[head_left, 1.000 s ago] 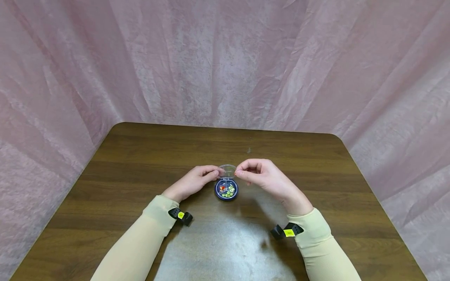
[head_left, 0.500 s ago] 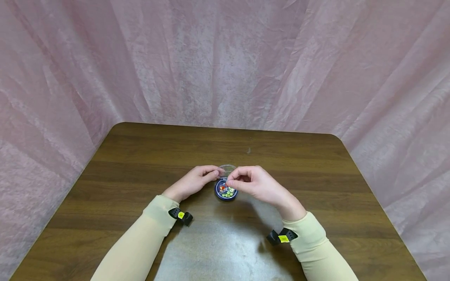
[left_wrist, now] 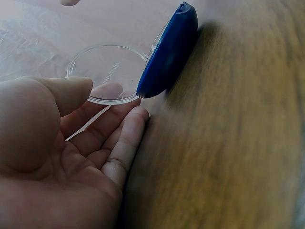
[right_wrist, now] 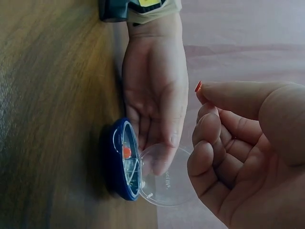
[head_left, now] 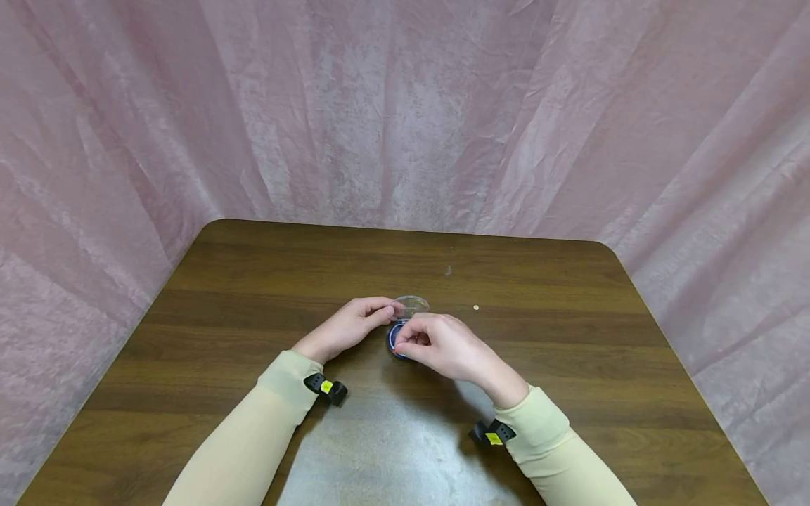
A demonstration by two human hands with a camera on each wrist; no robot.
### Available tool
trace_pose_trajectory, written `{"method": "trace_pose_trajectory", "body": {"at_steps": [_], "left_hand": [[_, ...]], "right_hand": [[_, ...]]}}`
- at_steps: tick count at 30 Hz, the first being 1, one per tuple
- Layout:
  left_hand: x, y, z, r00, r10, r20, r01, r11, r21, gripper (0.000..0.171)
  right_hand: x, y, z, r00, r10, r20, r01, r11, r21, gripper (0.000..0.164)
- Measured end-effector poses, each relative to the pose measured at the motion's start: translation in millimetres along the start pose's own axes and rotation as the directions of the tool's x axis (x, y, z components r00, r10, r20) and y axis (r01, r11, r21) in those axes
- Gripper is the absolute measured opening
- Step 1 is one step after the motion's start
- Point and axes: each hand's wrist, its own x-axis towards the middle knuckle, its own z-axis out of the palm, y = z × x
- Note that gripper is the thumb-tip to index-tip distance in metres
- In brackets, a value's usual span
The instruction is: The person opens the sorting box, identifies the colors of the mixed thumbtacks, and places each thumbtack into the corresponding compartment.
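Note:
A small round blue pill box (right_wrist: 114, 162) with a divided inside stands on the table, its clear lid (left_wrist: 107, 67) swung up. My left hand (head_left: 348, 327) pinches the lid's edge, thumb on one face and fingers behind. Over the box is my right hand (head_left: 446, 348), holding a tiny flat red piece (right_wrist: 198, 87) between thumb and index fingertip. From above, this hand hides most of the compartments. The right wrist view shows a red piece (right_wrist: 127, 151) in one compartment and greenish bits in another.
A small pale disc (head_left: 477, 307) lies on the wooden table (head_left: 304, 260), beyond my right hand. Pink curtains (head_left: 405, 112) hang behind the table and along both sides. Each wrist wears a black strap with a camera.
My right hand has moved left and toward me, from beside the lid to over the box, carrying the red piece. The pale disc has come into view. My left hand has stayed put.

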Motion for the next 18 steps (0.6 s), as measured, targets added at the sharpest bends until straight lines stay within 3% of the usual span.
{"method": "trace_pose_trajectory", "body": {"at_steps": [7,13,18], "left_hand": [[-0.1,-2.4,-0.6,1.0,0.011,-0.002,-0.011,1.0,0.006,0.03],[1.3,-5.1,1.0,1.0,0.014,0.007,-0.014,1.0,-0.011,0.033],[0.9,-3.6,1.4,1.0,0.01,0.001,-0.01,1.0,-0.012,0.033]], "right_hand": [[1.8,-0.5,1.2,1.0,0.005,-0.017,-0.006,1.0,-0.021,0.007],[3.2,3.2,-6.2,0.987,0.087,-0.138,-0.103,0.988,-0.117,0.007],[5.3,8.3,-5.9,0.979,0.118,-0.167,-0.145,0.976,-0.16,0.006]]}}
